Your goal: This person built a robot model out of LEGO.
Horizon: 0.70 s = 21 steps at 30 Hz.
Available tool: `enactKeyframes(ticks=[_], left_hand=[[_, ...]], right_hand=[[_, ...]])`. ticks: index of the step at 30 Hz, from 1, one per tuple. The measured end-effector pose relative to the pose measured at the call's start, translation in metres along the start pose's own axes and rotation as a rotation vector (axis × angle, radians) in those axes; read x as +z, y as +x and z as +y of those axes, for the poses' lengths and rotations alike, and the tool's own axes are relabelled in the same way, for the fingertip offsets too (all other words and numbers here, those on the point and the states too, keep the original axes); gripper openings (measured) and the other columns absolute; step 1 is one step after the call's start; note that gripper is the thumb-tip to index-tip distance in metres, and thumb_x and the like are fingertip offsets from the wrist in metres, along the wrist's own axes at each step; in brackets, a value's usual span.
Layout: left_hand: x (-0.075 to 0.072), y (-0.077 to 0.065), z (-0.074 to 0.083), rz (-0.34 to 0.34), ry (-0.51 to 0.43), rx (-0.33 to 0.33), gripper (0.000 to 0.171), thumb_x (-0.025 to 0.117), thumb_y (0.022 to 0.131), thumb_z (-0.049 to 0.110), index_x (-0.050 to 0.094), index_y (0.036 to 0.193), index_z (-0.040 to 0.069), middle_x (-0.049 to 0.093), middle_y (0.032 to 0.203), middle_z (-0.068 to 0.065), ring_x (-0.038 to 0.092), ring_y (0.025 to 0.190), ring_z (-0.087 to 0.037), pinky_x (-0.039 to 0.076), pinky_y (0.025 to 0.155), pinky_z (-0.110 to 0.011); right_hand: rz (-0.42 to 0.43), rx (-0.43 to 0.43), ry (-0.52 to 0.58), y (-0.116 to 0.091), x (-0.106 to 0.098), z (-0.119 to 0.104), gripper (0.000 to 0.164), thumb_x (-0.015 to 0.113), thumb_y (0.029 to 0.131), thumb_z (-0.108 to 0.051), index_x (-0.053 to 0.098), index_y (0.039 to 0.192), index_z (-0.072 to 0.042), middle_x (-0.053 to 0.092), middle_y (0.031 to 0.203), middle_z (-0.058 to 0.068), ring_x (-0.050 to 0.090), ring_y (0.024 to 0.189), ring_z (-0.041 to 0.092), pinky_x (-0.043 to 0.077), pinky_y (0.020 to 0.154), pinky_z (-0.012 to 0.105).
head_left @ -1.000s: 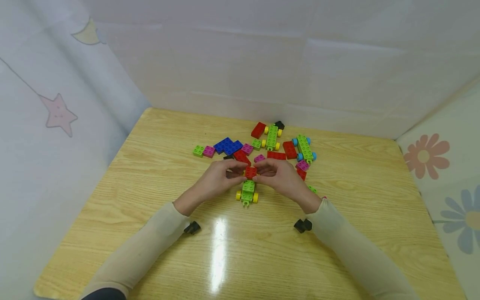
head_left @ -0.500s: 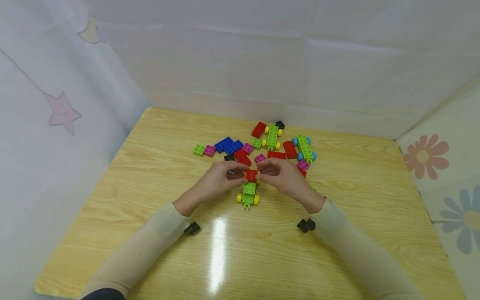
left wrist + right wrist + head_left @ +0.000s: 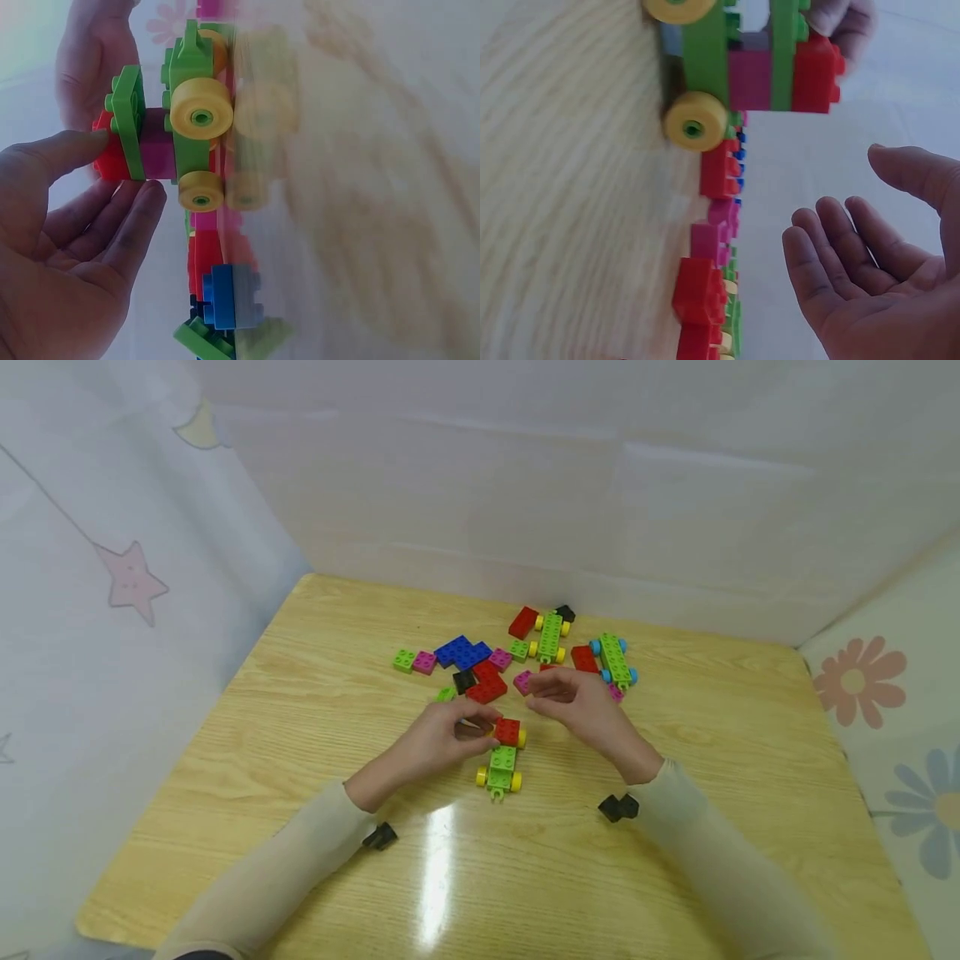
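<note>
A toy brick car (image 3: 502, 758) stands on the table, with yellow wheels under a green base. In the left wrist view its stack shows a purple brick (image 3: 157, 142), a green plate (image 3: 130, 124) over it and a red brick (image 3: 114, 154) on top. My left hand (image 3: 438, 735) pinches the red brick, with the thumb on it and the fingers on its other side. Off to the car's right, my right hand (image 3: 588, 706) is raised with loosely bent fingers and holds nothing; in the right wrist view a gap separates it from the car.
Loose bricks lie behind the car, among them blue bricks (image 3: 462, 652), red bricks (image 3: 489, 683) and a pink brick (image 3: 424, 662). Farther back are a yellow-wheeled green base (image 3: 551, 639) and a blue-wheeled one (image 3: 615, 660). White cloth (image 3: 480, 485) hangs behind the wooden table (image 3: 285, 710).
My right hand has come away from the red brick toward the right. The car has shifted slightly nearer to me, and my left hand with it.
</note>
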<state>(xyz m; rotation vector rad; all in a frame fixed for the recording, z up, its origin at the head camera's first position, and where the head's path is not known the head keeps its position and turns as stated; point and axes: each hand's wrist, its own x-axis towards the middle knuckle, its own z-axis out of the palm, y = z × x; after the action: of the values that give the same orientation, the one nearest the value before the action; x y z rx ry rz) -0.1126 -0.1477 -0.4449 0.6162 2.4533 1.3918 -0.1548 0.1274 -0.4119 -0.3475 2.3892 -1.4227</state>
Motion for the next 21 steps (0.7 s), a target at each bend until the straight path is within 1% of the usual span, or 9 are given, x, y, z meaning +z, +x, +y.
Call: enactKeyframes(ticks=[4, 6, 8, 11, 13, 18, 21], left_hand=[[0.002, -0.002, 0.001, -0.022, -0.011, -0.006, 0.038, 0.082, 0.104, 0.019, 0.075, 0.139, 0.006, 0.077, 0.135, -0.011, 0.078, 0.124, -0.029, 0.067, 0.104, -0.038], [0.003, -0.003, 0.003, -0.031, -0.014, -0.013, 0.038, 0.083, 0.103, 0.019, 0.076, 0.138, 0.006, 0.077, 0.135, -0.010, 0.078, 0.124, -0.028, 0.067, 0.104, -0.039], [0.003, -0.002, 0.003, -0.039, -0.016, -0.014, 0.037, 0.083, 0.103, 0.019, 0.076, 0.137, 0.006, 0.077, 0.134, -0.009, 0.078, 0.124, -0.027, 0.066, 0.105, -0.039], [0.003, -0.002, 0.004, -0.051, -0.023, -0.009, 0.036, 0.084, 0.102, 0.017, 0.077, 0.136, 0.006, 0.077, 0.133, -0.009, 0.079, 0.123, -0.027, 0.066, 0.105, -0.041], [0.002, -0.003, 0.004, -0.063, -0.025, 0.000, 0.036, 0.084, 0.102, 0.017, 0.077, 0.135, 0.007, 0.077, 0.133, -0.009, 0.079, 0.123, -0.027, 0.066, 0.105, -0.042], [0.000, -0.005, 0.004, -0.092, -0.021, 0.010, 0.035, 0.086, 0.100, 0.017, 0.077, 0.133, 0.009, 0.079, 0.132, -0.008, 0.079, 0.123, -0.027, 0.066, 0.106, -0.043], [-0.002, -0.007, 0.004, -0.100, -0.017, 0.013, 0.035, 0.087, 0.099, 0.017, 0.078, 0.132, 0.009, 0.079, 0.131, -0.007, 0.079, 0.123, -0.028, 0.066, 0.107, -0.046]], right_hand=[[0.041, 0.026, 0.077, -0.001, -0.005, 0.002, 0.045, 0.080, 0.106, -0.032, 0.072, 0.145, -0.010, 0.076, 0.144, 0.009, 0.074, 0.128, 0.028, 0.062, 0.112, 0.048], [0.062, 0.020, 0.103, -0.003, -0.009, 0.002, 0.044, 0.080, 0.106, -0.031, 0.072, 0.145, -0.011, 0.074, 0.146, 0.012, 0.073, 0.129, 0.029, 0.062, 0.110, 0.042], [0.082, 0.009, 0.130, -0.003, -0.012, 0.002, 0.044, 0.079, 0.107, -0.029, 0.071, 0.145, -0.009, 0.073, 0.148, 0.016, 0.072, 0.130, 0.030, 0.062, 0.108, 0.035], [0.095, 0.002, 0.139, -0.004, -0.016, 0.002, 0.046, 0.078, 0.108, -0.030, 0.070, 0.147, -0.007, 0.070, 0.151, 0.020, 0.071, 0.132, 0.029, 0.060, 0.104, 0.026], [0.104, 0.012, 0.149, -0.006, -0.019, 0.001, 0.047, 0.078, 0.108, -0.029, 0.069, 0.148, -0.007, 0.069, 0.153, 0.020, 0.070, 0.132, 0.028, 0.059, 0.104, 0.026], [0.132, 0.049, 0.173, -0.011, -0.028, -0.003, 0.044, 0.078, 0.108, -0.030, 0.070, 0.147, -0.012, 0.068, 0.154, 0.019, 0.071, 0.128, 0.021, 0.060, 0.107, 0.027], [0.149, 0.063, 0.191, -0.012, -0.034, -0.004, 0.045, 0.078, 0.108, -0.031, 0.069, 0.148, -0.013, 0.067, 0.155, 0.019, 0.070, 0.128, 0.018, 0.059, 0.107, 0.025]])
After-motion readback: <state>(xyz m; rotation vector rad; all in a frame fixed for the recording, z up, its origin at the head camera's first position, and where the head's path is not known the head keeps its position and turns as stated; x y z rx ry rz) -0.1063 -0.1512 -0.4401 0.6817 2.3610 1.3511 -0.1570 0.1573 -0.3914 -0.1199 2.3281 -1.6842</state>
